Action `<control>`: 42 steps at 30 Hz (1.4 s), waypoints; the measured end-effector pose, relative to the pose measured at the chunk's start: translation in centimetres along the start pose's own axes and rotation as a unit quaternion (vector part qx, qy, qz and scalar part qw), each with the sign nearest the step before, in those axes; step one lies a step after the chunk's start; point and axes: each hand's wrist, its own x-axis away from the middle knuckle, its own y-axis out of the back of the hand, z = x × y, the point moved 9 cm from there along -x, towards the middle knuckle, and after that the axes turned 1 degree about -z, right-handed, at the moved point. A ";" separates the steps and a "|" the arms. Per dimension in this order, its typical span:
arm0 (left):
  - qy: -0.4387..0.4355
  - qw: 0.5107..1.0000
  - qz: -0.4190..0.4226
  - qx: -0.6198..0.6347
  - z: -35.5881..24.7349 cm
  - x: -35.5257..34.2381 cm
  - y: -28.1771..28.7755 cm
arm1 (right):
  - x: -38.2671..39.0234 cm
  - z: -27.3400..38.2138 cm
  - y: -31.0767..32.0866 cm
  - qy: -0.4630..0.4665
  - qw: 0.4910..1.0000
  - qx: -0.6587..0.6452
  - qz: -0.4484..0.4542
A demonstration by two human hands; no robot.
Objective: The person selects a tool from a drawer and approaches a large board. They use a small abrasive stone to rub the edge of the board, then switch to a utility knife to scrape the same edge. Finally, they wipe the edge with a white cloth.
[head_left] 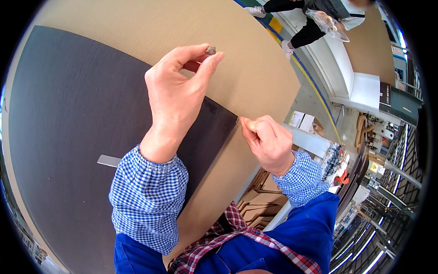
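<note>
A large dark panel (82, 100) with a fine grain lies flat on a tan, cardboard-like surface (255, 68). Above the panel's far edge, my left hand (175, 89) pinches a small grey-brown lump (211, 50) between thumb and forefinger. My right hand (271, 141) is closed, its fingertips pressed together right at the panel's right corner; whatever they may hold is too small to make out. A flat silvery metal strip (108, 160) rests on the panel, its right end hidden behind my left sleeve.
Another person (315, 20) stands at the far right with a clear plastic bag (327, 23). A white bench-like structure (337, 68) stands beyond a floor line. Cardboard pieces (262, 198) are stacked below the table edge, and a white box (303, 121) sits to the right.
</note>
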 end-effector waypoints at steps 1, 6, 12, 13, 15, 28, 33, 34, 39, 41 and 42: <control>0.001 1.000 0.002 0.001 -0.1 0.0 -0.1 | 0.1 0.0 -0.2 0.000 1.000 0.007 0.009; 0.002 1.000 -0.002 0.005 0.0 0.0 0.1 | -0.2 0.7 -0.7 0.015 0.998 0.020 0.049; 0.003 1.000 0.002 -0.001 0.0 0.0 -0.1 | 0.2 1.6 -1.2 0.079 0.991 0.089 0.069; 0.002 1.000 0.003 -0.008 0.0 0.0 -0.1 | 0.3 2.2 -1.3 0.086 0.990 0.078 0.080; -0.005 1.000 0.004 -0.012 -0.2 -0.1 0.0 | 0.5 3.6 -1.5 0.100 0.988 0.056 0.101; 0.001 1.000 -0.002 0.001 0.1 0.1 0.0 | 0.4 2.5 -1.3 0.081 0.991 0.086 0.068; 0.001 1.000 0.009 0.002 -0.2 0.1 -0.2 | 0.8 2.3 -1.0 0.102 0.991 0.076 0.048; 0.005 1.000 0.013 0.004 -0.2 0.2 -0.3 | 0.8 2.2 -1.0 0.107 0.990 0.088 0.040; 0.001 1.000 0.013 -0.015 -0.4 0.1 -0.2 | 0.3 2.2 -1.1 0.133 0.983 0.122 0.040; 0.001 1.000 0.011 -0.017 -0.4 0.2 -0.2 | -0.1 1.0 -1.5 0.106 0.983 0.139 0.060; 0.000 1.000 0.010 -0.018 -0.3 0.1 -0.1 | -0.3 0.5 -1.8 0.093 0.982 0.147 0.068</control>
